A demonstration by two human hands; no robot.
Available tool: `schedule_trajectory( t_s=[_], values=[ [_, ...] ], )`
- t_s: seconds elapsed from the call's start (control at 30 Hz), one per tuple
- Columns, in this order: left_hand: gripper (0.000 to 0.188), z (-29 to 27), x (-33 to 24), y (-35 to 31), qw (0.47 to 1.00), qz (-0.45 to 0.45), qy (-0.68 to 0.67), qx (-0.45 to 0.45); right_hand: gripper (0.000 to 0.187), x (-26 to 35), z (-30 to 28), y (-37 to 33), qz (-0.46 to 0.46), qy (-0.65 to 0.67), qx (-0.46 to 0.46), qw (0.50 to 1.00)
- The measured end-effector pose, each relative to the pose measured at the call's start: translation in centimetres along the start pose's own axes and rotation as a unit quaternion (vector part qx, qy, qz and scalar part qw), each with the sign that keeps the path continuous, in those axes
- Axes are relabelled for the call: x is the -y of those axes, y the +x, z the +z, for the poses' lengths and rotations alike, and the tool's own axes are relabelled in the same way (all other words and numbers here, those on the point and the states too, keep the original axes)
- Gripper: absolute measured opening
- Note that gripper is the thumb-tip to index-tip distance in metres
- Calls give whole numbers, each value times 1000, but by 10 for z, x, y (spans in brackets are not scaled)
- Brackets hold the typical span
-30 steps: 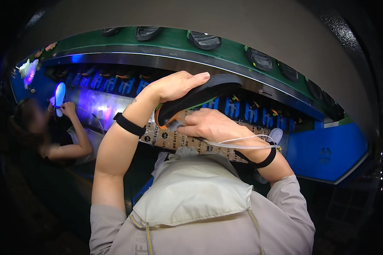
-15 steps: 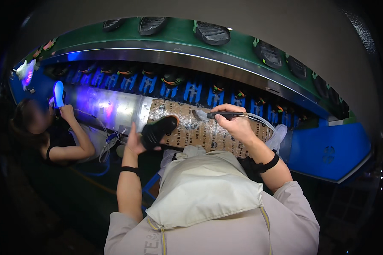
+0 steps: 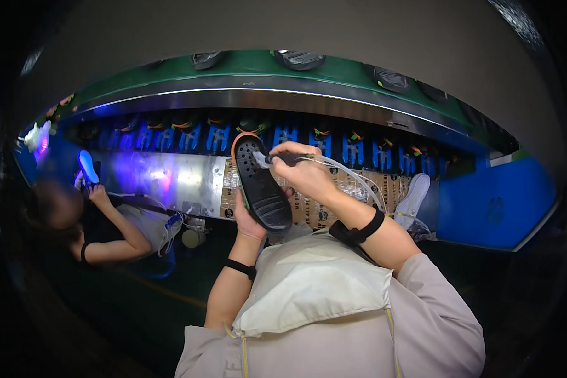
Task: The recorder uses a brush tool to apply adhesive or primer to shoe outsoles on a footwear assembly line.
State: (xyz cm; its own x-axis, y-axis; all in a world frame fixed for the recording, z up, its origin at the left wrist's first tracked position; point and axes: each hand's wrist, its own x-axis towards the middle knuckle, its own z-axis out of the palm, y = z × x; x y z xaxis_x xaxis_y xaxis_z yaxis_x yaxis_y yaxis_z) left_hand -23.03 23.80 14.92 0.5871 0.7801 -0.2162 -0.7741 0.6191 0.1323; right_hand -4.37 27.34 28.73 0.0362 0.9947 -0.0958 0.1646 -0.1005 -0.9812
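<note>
My left hand point(image 3: 248, 219) grips a black shoe sole point(image 3: 266, 196) from beneath its lower end, fingers wrapped around the sides. The sole is tilted, its face with small round holes towards me and an orange edge at the far end. In my right hand point(image 3: 310, 179) is a black-handled brush point(image 3: 290, 158), pinched between the fingers. Its whitish bristles touch the holed part of the sole. A pale tube point(image 3: 353, 176) runs from the handle towards the right.
Brown printed paper point(image 3: 229, 189) covers the bench before me, beside a bare metal plate point(image 3: 186, 183). Behind stand several blue holders point(image 3: 286, 138) below a green conveyor point(image 3: 239, 67) bearing black soles. A white shoe-shaped piece point(image 3: 414, 194) lies right. At left, a co-worker's hand point(image 3: 97, 194) holds a blue-lit sole.
My left hand has brought the sole up and to the right, turning its holed face into view. My right hand has moved left, putting the brush onto it. The conveyor soles have shifted in view.
</note>
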Motion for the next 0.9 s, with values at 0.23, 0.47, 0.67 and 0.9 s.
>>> schedule_trajectory(
  t_s=[0.23, 0.47, 0.67, 0.9],
  values=[
    [63, 27, 20, 10, 990, 68, 110, -50, 26, -14, 4, 0, -300, -115, -88, 943],
    [65, 30, 21, 10, 985, 67, 156, 9, 19, 6, -30, -44, -148, -335, 286, 885],
    [64, 57, 35, 13, 979, 76, 130, -138, 24, -7, -38, -20, -240, -84, -10, 967],
    [71, 61, 43, 21, 966, 60, 188, -166, 30, -27, -29, -5, -372, -119, -78, 917]
  ],
)
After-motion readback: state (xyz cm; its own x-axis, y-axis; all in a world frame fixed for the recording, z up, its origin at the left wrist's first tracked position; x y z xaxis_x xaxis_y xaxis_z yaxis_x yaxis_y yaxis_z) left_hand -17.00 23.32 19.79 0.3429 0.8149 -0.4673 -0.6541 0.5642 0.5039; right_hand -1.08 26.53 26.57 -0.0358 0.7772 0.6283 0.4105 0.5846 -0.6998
